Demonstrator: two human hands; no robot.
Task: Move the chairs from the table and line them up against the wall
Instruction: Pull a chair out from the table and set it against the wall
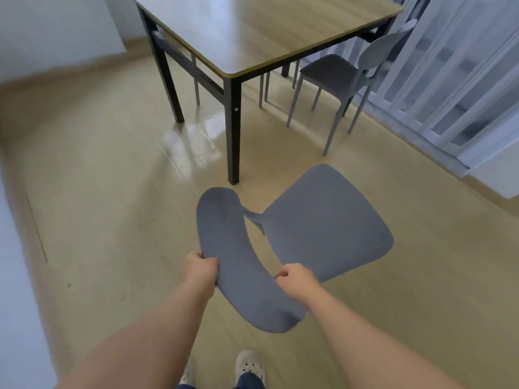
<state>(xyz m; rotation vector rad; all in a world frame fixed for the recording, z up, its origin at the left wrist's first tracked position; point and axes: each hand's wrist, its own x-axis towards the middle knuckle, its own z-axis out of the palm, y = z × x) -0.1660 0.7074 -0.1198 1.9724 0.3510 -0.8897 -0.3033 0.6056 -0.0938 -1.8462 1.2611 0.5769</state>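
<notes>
Grey chair (pixel 323 220) gripped at backrest by left hand (pixel 200 269) and right hand (pixel 296 277). Risk: legs unseen below, could be clipped on table leg (pixel 233 130).

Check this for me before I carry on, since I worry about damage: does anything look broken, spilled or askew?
Nothing stands out. The held chair looks whole, gripped at its backrest by the left hand and right hand. Another chair stands upright beside the table, and the floor shows only glare, no spill.
</notes>
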